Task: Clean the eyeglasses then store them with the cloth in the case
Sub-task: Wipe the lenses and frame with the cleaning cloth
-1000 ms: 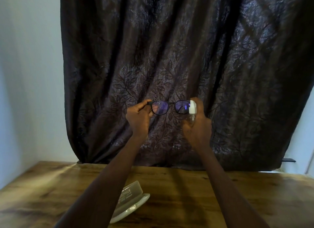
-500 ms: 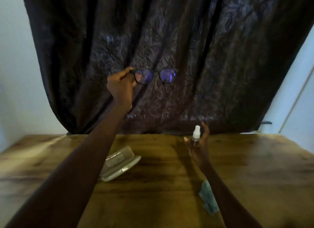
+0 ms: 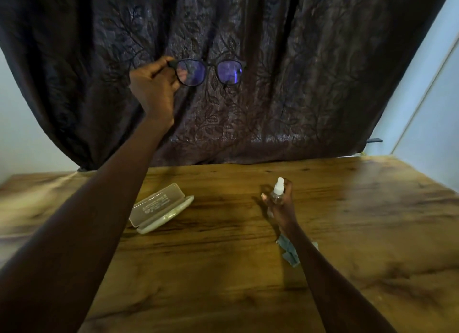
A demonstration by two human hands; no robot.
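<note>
Since a second ago the right hand [image 3: 279,207] has dropped from beside the eyeglasses [image 3: 209,71] to just above the table [image 3: 347,233], fingers wrapped around a small spray bottle [image 3: 277,192]. Left hand [image 3: 154,87] pinches the glasses' left corner, raised before the dark curtain [image 3: 273,109]. An open case [image 3: 159,208] lies on the table; the cloth [image 3: 289,252] lies partly under the right forearm.

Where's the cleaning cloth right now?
The cleaning cloth lies on the table, right of centre, partly hidden under the right forearm, behind the right hand.
</note>
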